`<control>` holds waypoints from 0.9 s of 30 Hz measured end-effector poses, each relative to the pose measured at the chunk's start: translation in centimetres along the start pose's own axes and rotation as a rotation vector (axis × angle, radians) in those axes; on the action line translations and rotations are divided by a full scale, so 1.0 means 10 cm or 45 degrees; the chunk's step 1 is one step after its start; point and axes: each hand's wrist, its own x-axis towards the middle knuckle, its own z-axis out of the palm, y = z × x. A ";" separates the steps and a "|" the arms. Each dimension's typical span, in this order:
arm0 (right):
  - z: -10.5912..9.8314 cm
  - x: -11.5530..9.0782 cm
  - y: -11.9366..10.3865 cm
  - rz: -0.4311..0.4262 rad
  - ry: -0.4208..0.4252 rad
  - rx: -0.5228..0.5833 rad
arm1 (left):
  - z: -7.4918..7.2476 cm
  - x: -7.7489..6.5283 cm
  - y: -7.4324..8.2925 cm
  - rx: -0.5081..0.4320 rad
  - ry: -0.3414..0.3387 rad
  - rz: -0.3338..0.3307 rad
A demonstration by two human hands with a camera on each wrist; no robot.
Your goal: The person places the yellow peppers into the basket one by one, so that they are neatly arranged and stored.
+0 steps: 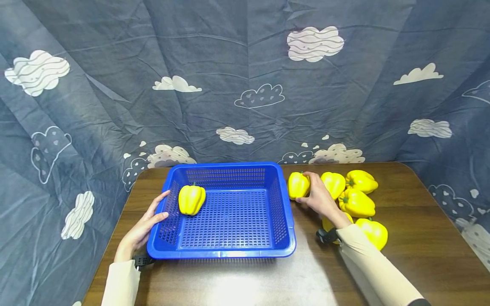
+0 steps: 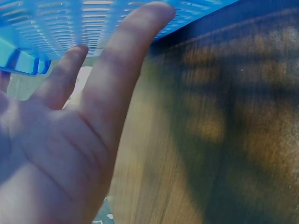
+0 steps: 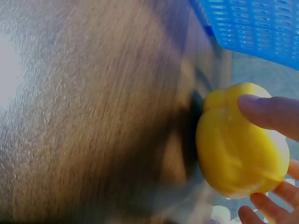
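My right hand (image 1: 320, 197) holds a yellow bell pepper (image 1: 298, 185) between thumb and fingers, just right of the blue basket (image 1: 220, 253). In the right wrist view, the thumb lies on one side of this bell pepper (image 3: 240, 144) and the fingertips on the other. Whether it touches the table cannot be told. My left hand (image 1: 141, 231) rests against the basket's left side, its thumb and a finger reaching the rim. The left wrist view shows that hand's fingers (image 2: 122, 56) fairly straight along the slotted wall. Another yellow bell pepper (image 1: 192, 199) sits inside, at the left.
Several more yellow bell peppers (image 1: 357, 203) lie grouped on the right of the wooden table (image 1: 413, 238), some partly hidden by the right forearm. Behind the table hangs a grey-blue cloth (image 1: 214, 51) with white clouds.
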 end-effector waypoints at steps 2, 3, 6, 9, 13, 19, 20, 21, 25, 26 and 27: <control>-0.02 -0.01 -0.01 0.000 0.004 0.020 | 0.00 0.00 0.00 0.004 0.000 -0.003; -0.03 -0.01 -0.02 -0.003 0.011 0.031 | 0.01 0.01 0.00 0.004 0.001 -0.003; -0.07 -0.02 -0.05 -0.020 0.039 0.053 | 0.01 0.00 0.00 0.004 0.007 -0.004; -0.14 -0.02 -0.10 -0.021 0.062 0.073 | 0.01 0.00 0.00 0.000 0.010 -0.006; -0.23 -0.02 -0.18 -0.014 0.080 0.073 | 0.01 0.00 0.01 -0.003 0.016 -0.014; -0.35 -0.02 -0.27 -0.032 0.100 0.052 | 0.01 0.00 0.01 0.006 0.020 -0.013; -0.36 -0.02 -0.29 -0.037 0.102 0.049 | 0.01 0.00 0.01 0.008 0.020 -0.013; -0.38 -0.02 -0.30 -0.041 0.102 0.045 | 0.01 0.00 0.01 0.008 0.022 -0.013; -0.42 -0.02 -0.37 -0.061 0.101 0.028 | 0.01 0.00 0.00 0.005 0.022 -0.011; -0.43 -0.02 -0.39 -0.065 0.101 0.027 | 0.01 0.00 0.00 0.004 0.022 -0.010; -0.44 -0.02 -0.41 -0.071 0.101 0.026 | 0.01 0.00 0.00 0.004 0.021 -0.010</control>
